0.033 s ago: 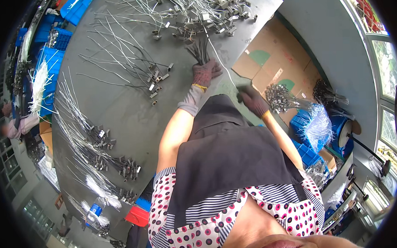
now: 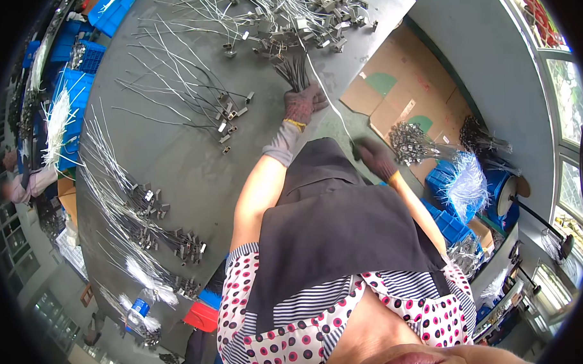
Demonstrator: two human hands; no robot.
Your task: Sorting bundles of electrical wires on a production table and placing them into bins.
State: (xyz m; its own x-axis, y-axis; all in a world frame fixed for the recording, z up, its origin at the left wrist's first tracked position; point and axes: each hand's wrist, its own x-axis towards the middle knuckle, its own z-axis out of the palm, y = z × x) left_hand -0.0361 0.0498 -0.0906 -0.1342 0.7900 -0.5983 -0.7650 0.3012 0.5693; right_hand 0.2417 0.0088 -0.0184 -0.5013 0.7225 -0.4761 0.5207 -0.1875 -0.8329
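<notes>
My left hand [image 2: 303, 105], in a dark knit glove, is closed around a bundle of dark cables [image 2: 292, 74] at the edge of the grey table [image 2: 174, 141]. The bundle's dark ends fan out beyond my fingers. A thin white wire [image 2: 327, 96] runs from the far pile past my left hand to my right hand. My gloved right hand [image 2: 376, 158] is closed on its near end, beyond the table edge. Just past the bundle lies a large pile of cables with metal connectors [image 2: 318, 24]. Left of it, a smaller group of connector cables [image 2: 228, 112] is spread out.
More connector cables [image 2: 131, 194] lie along the table's left side, near a bottle with a blue label [image 2: 140, 309]. To the right are cardboard [image 2: 391, 88], a cable bundle [image 2: 411, 142] and blue bins [image 2: 448, 223]. Blue crates [image 2: 77, 106] stand beyond the left edge.
My right hand has moved slightly nearer to me and to the right, drawing the white wire with it. My left hand stays nearly in place on the bundle.
</notes>
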